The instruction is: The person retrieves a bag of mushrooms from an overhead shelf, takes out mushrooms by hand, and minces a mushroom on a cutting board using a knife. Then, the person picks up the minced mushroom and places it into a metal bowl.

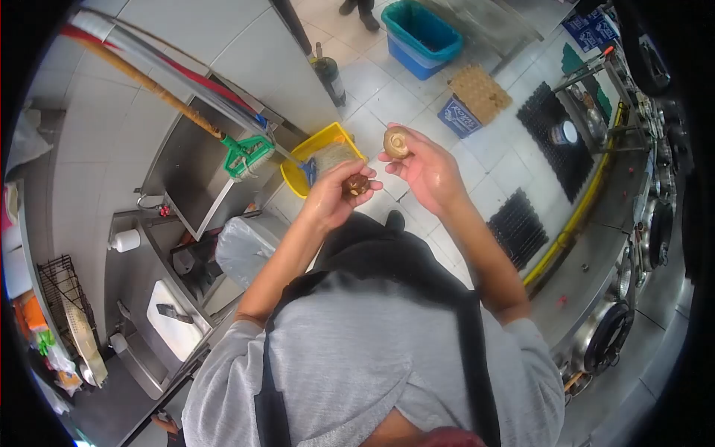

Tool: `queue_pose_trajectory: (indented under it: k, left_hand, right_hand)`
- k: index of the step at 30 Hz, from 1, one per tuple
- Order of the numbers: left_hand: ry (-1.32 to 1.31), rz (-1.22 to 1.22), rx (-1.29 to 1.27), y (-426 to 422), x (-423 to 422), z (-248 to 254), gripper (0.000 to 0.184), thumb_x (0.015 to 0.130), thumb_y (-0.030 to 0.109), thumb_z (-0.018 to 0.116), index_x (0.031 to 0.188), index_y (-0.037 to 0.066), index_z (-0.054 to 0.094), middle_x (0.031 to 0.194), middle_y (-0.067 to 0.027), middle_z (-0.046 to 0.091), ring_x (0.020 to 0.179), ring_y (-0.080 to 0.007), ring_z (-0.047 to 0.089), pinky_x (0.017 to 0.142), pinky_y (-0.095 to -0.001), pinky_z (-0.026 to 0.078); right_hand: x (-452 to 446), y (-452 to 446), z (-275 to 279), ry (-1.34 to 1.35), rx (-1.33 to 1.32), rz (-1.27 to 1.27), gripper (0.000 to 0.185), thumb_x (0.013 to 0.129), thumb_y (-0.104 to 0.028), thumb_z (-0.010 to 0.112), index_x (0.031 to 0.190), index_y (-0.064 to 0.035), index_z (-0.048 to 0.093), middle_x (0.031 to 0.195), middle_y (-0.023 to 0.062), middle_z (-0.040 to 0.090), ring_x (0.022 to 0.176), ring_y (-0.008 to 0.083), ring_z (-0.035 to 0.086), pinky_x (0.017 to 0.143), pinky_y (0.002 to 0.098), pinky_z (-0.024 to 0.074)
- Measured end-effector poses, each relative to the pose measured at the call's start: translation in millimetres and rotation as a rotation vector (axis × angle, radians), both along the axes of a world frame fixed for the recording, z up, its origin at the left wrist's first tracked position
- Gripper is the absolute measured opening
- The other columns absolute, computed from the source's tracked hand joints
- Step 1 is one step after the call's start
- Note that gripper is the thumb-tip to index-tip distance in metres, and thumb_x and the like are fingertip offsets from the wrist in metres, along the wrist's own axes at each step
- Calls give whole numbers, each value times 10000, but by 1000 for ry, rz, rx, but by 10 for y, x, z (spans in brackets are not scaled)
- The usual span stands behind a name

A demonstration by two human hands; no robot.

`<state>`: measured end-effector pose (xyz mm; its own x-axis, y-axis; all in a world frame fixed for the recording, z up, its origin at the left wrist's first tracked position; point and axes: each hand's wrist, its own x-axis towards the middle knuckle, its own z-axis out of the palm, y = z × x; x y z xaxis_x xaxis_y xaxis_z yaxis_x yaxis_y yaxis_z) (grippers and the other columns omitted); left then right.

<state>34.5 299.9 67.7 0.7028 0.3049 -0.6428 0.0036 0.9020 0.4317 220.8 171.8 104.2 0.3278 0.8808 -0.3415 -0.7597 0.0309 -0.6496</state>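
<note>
While both hands [337, 195] [432, 173] hold mushrooms [357, 184] [398, 142], a bucket [296, 179] (yellow) contains a mop [333, 156].

The person wears a plain grey shirt [335, 320] and a black apron [365, 242]. From the apron, two broad, flat, black straps cross the shirt, the left strap [272, 417] widening into a dark, square-edged piece at its end farther from the apron, the right strap [480, 365] plain. At that end, between the straps, the collar [406, 402] dips to a point. The loose sleeves [536, 365] are creased and end around the elbows. Just beyond the apron shows one dark, round-toed shoe [395, 220]. Both hands [430, 175] are ungloved.
</note>
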Motion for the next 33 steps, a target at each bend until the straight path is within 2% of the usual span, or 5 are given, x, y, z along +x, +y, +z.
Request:
queue_pose_trajectory:
  k: [6,10,15,24,33]
  left_hand:
    - [-45,-210,688,227,504,426,403,1099,215,698,1450,27,643,1157,-67,765,946,-144,740,836,-289,572]
    - [-65,-205,930,417,844,568,388,1023,123,792,1371,-7,677,1124,-59,763,955,-107,722,858,-271,578]
    - [-63,-188,971,727,1103,637,320,1011,74,787,1303,-19,692,1122,-66,760,977,-91,713,856,-257,590]
    - [-69,-62,1004,1188,1148,636,290,954,65,784,1226,-32,756,980,-12,765,868,-37,676,756,-206,528]
    - [-57,-39,930,1497,1154,520,313,984,14,754,1283,-67,708,1070,-93,779,952,-127,750,870,-270,605]
  right_hand:
    - [383,134,131,-99,-13,57,421,1150,-233,584,1497,4,610,1274,107,719,1006,186,727,835,307,576]
    - [516,298,263,-240,-96,17,399,1138,-250,615,1462,-22,662,1208,80,749,913,145,724,763,275,564]
    - [708,610,374,-745,-163,20,380,1072,-186,701,1398,12,704,1086,51,765,874,93,691,744,266,552]
    - [616,1333,415,-850,-274,12,277,1049,-87,645,1278,52,716,1045,87,750,846,125,716,738,284,577]
    - [666,1668,402,-816,-260,56,257,1073,-75,630,1277,47,726,1081,93,757,827,121,716,718,262,572]
